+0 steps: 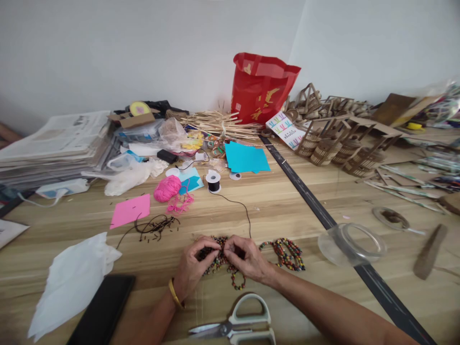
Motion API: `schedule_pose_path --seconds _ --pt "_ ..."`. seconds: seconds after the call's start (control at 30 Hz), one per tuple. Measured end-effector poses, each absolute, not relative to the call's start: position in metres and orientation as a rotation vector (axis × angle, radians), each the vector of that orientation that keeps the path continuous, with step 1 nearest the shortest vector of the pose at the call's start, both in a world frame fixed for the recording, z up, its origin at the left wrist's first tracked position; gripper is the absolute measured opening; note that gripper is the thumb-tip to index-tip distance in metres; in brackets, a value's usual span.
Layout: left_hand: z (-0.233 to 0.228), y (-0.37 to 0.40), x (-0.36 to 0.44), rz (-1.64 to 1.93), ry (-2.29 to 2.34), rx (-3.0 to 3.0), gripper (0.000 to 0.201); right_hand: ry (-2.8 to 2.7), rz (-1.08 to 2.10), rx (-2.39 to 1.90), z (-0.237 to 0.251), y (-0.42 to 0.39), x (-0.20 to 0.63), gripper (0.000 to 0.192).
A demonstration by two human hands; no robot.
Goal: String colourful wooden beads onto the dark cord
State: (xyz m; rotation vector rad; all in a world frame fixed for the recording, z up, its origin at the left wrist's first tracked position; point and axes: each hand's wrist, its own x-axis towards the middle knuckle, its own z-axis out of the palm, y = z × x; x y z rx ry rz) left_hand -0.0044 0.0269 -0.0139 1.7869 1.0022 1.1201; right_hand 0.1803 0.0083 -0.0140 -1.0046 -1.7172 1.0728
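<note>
My left hand (192, 266) and my right hand (247, 258) meet at the middle of the wooden table (280, 201), both pinching a cluster of multicoloured beaded strands (219, 261). More beaded loops (285, 253) lie just right of my right hand. A thin black cord (240, 207) runs from my fingers back to a small black spool (213, 181). White-handled scissors (237, 325) lie close in front of my wrists.
A pink yarn ball (167, 188), pink paper (130, 210), cord scraps (155, 225), a white bag (74, 280), a dark phone (102, 311), a clear tape roll (354, 242), a red bag (260, 86), stacked newspapers (53, 146) and cardboard models (334, 136) surround me.
</note>
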Motion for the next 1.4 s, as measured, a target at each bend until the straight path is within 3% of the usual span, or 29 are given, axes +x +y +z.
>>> schedule_pose_path --seconds 1.4 --pt "-0.0094 0.0257 -0.0032 1.081 0.995 1.76 0.008 -1.735 1.072 -1.019 -0.0124 0.0082 0.1803 0.013"
